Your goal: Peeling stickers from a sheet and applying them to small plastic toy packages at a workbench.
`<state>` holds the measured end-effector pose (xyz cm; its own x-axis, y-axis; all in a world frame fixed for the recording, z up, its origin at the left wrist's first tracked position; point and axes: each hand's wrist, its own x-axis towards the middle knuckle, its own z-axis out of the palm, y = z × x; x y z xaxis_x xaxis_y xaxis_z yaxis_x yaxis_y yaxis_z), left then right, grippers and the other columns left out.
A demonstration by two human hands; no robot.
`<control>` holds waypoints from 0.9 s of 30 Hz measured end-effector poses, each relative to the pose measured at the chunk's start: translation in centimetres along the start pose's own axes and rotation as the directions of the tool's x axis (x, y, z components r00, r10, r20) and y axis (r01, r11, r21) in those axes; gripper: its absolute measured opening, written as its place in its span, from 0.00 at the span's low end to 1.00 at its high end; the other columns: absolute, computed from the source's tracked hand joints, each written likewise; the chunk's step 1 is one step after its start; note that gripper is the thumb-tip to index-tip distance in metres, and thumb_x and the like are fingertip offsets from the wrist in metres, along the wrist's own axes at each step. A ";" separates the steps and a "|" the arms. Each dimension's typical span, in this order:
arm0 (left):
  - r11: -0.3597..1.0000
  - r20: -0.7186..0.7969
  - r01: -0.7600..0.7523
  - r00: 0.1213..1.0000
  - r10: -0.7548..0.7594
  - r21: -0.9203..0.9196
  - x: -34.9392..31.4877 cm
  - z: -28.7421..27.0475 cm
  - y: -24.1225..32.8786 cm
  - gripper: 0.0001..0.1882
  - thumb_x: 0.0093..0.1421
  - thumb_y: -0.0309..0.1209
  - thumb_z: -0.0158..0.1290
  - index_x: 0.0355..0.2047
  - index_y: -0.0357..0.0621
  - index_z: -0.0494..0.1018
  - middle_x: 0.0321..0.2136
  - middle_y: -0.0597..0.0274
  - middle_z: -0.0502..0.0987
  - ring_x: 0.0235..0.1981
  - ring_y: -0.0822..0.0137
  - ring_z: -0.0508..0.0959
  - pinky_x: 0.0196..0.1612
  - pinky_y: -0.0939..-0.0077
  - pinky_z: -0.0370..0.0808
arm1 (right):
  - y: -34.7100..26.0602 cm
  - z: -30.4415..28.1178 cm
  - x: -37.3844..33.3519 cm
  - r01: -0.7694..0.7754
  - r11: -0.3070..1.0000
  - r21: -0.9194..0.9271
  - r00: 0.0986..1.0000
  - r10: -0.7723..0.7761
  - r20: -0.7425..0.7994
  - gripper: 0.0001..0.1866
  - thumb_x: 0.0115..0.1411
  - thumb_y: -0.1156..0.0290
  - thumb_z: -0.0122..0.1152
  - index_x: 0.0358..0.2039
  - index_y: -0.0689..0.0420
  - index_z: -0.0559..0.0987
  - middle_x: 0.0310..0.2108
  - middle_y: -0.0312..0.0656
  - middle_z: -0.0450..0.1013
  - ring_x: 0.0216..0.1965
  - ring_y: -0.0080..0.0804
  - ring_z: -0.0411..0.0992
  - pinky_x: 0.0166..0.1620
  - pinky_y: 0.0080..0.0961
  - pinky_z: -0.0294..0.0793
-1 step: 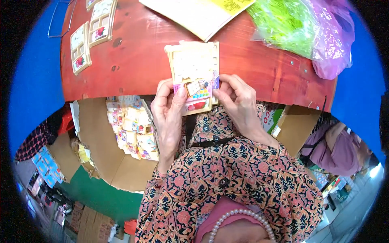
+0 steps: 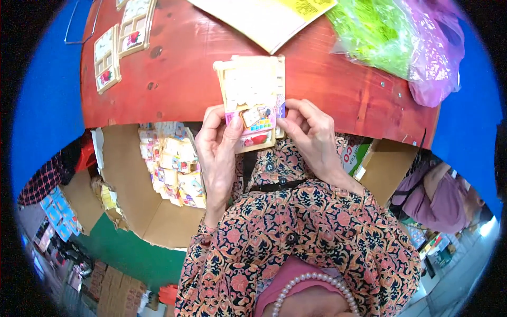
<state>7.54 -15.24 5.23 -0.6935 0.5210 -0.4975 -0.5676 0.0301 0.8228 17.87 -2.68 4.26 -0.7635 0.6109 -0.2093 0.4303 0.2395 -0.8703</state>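
Just over the near edge of the red table, I hold two cream-framed, shallow trays with printed cards, one overlapping the other. My left hand [image 2: 221, 140] grips the left side of the front tray [image 2: 249, 87], its thumb on the pink printed lower part. A strawberry picture shows at that tray's bottom. Behind it, the second tray [image 2: 281, 79] sticks out on the right, mostly covered. My right hand [image 2: 311, 132] pinches that right edge, thumb in front and fingers curled behind. Glare washes out the upper part of the front card.
Similar compartmented trays [image 2: 106, 59] lie at the table's [image 2: 174, 79] far left. A white-and-yellow sheet [image 2: 264, 24] and bags of green [image 2: 372, 37] and purple plastic [image 2: 435, 63] lie at the back. Below left, an open carton [image 2: 127, 174] holds many small printed packs [image 2: 174, 164]; another carton [image 2: 388, 164] stands right.
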 end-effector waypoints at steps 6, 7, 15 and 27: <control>0.996 -0.180 -0.032 0.983 0.017 -0.078 -1.1 -2.4 0.0 0.17 0.49 0.19 0.55 0.39 0.32 0.65 0.36 0.53 0.74 0.36 0.69 0.76 0.42 0.76 0.74 | -1.3 1.1 0.3 -0.022 0.991 0.131 0.985 -0.001 0.174 0.08 0.51 0.81 0.58 0.34 0.67 0.75 0.23 0.31 0.64 0.26 0.15 0.62 0.31 0.12 0.63; 0.987 -0.179 -0.051 0.984 0.023 -0.150 -1.2 -2.6 0.2 0.18 0.49 0.19 0.56 0.40 0.32 0.64 0.36 0.53 0.74 0.37 0.68 0.76 0.42 0.75 0.74 | -1.7 1.3 0.5 0.020 0.991 0.133 0.978 -0.047 0.202 0.08 0.52 0.81 0.57 0.34 0.67 0.75 0.23 0.32 0.64 0.26 0.16 0.62 0.32 0.12 0.63; 0.947 -0.222 -0.091 0.975 0.022 -0.309 -4.4 -8.4 -1.1 0.27 0.47 0.19 0.56 0.49 0.33 0.61 0.38 0.55 0.74 0.35 0.68 0.77 0.40 0.75 0.76 | -3.0 3.4 1.1 0.197 0.967 0.161 0.828 -0.252 0.500 0.10 0.53 0.79 0.57 0.36 0.66 0.76 0.25 0.38 0.68 0.28 0.23 0.66 0.34 0.17 0.65; 0.903 -0.725 0.405 0.577 -0.376 -0.146 -9.5 -26.2 -16.8 0.21 0.55 0.33 0.53 0.46 0.33 0.66 0.33 0.59 0.72 0.31 0.68 0.73 0.24 0.76 0.69 | -2.0 2.4 2.8 0.404 0.915 0.019 0.780 -0.355 0.515 0.08 0.51 0.79 0.57 0.33 0.67 0.75 0.25 0.48 0.70 0.27 0.39 0.70 0.32 0.26 0.68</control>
<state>12.00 -43.04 -11.05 -0.5083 -0.3286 -0.7960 -0.8580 0.1139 0.5009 13.70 -3.27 4.39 -0.9965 0.0024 -0.0838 0.0759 0.4515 -0.8890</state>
